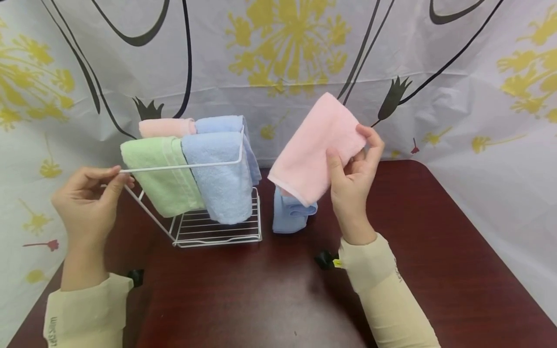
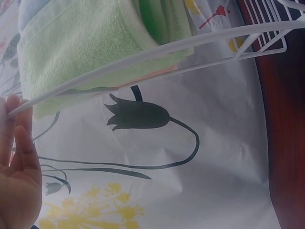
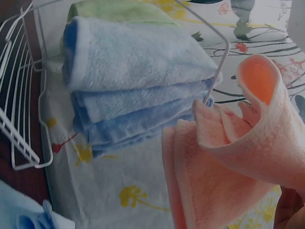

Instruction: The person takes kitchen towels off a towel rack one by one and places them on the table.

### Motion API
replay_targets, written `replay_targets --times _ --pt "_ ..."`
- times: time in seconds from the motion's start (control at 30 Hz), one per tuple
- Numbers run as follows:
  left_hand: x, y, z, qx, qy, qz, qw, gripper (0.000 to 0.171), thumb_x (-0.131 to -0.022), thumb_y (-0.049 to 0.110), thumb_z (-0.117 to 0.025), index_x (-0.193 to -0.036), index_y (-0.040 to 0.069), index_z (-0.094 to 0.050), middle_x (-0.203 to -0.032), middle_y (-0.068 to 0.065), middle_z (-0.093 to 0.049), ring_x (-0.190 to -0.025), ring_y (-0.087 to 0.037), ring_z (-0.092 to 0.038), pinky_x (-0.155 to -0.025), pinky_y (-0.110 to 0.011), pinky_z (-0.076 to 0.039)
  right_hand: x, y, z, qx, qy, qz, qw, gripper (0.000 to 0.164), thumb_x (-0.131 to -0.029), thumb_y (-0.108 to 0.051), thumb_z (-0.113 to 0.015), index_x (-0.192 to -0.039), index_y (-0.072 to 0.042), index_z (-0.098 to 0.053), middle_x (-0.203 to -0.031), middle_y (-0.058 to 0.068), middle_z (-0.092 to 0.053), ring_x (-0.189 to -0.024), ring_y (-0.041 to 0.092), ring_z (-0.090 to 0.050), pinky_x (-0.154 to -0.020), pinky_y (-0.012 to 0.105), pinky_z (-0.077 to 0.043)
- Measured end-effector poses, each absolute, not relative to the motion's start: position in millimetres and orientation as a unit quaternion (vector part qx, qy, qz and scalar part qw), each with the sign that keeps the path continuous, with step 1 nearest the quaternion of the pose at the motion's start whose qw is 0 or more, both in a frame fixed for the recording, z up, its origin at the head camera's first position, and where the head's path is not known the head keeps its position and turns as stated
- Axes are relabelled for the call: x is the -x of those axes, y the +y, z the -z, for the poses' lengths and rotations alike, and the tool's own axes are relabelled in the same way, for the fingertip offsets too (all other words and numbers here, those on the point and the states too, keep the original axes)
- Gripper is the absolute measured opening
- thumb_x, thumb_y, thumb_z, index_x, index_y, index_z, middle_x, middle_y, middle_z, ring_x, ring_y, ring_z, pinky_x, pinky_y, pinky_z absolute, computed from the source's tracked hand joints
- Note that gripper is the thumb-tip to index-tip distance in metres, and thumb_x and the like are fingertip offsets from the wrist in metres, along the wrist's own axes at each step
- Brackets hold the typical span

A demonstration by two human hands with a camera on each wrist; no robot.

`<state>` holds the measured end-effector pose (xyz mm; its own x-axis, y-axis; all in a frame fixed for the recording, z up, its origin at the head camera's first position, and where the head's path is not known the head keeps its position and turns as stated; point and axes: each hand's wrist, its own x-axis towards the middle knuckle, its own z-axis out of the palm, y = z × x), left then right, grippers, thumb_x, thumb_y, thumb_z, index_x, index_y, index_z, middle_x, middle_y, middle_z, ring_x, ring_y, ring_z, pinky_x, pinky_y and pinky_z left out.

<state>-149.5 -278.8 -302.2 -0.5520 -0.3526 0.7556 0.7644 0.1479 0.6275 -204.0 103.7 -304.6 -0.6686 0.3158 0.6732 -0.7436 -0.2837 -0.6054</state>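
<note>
My left hand [image 1: 89, 205] pinches the front left corner of a white wire rack [image 1: 217, 244] between thumb and fingers. Over the rack's upper bars hang a green towel [image 1: 158, 176] and a light blue towel [image 1: 219, 179] in front, with a pink towel [image 1: 163, 127] and another blue towel [image 1: 217, 123] behind them. To the right of the rack, my right hand [image 1: 359, 179] holds up a folded pink towel [image 1: 315, 145], thumb on its near face. In the right wrist view, this pink towel [image 3: 224, 186] shows its open folds beside the rack's upper bar.
A folded blue towel [image 1: 287, 215] lies on the dark red table [image 1: 243, 295] below the raised pink one, partly hidden by it. The rack's wire base [image 1: 187, 227] stands on the table. A patterned white cloth [image 1: 209, 63] hangs behind the table's far edge.
</note>
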Motion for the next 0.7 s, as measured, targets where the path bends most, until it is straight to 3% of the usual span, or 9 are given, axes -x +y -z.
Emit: replay_targets --times 0.1,0.3,0.7 --pt "149.3 -279.2 302.0 0.169 -0.618 0.627 0.443 0.009 -0.079 -0.021 -0.068 -0.087 -0.023 -0.065 -0.076 -0.004 -0.075 -0.067 -0.010 -0.070 -0.060 -0.013 -0.053 204.9 110.7 310.9 -0.226 -0.524 -0.755 0.322 0.058 -0.088 0.008 -0.062 -0.135 -0.013 -0.034 -0.127 0.012 -0.052 -0.110 0.027 -0.056 -0.081 0.025 -0.056" --pt "148.7 -279.8 302.9 0.169 -0.616 0.628 0.445 0.008 -0.080 -0.021 -0.067 -0.087 -0.023 -0.065 -0.076 -0.004 -0.075 -0.067 -0.011 -0.070 -0.059 -0.013 -0.053 213.1 124.7 323.4 -0.244 -0.575 -0.722 0.297 0.077 -0.076 0.013 -0.071 -0.136 -0.015 -0.033 -0.134 0.007 -0.044 -0.115 0.027 -0.052 -0.083 0.024 -0.056" --pt "149.0 -279.3 303.3 0.158 -0.634 0.607 0.452 0.009 -0.080 -0.020 -0.068 -0.088 -0.023 -0.065 -0.077 -0.001 -0.075 -0.067 -0.009 -0.070 -0.059 -0.012 -0.052 225.8 172.9 344.8 -0.246 -0.650 -0.687 0.212 0.073 -0.075 0.021 -0.068 -0.135 -0.011 -0.040 -0.137 0.004 -0.043 -0.110 0.021 -0.051 -0.077 0.018 -0.055"
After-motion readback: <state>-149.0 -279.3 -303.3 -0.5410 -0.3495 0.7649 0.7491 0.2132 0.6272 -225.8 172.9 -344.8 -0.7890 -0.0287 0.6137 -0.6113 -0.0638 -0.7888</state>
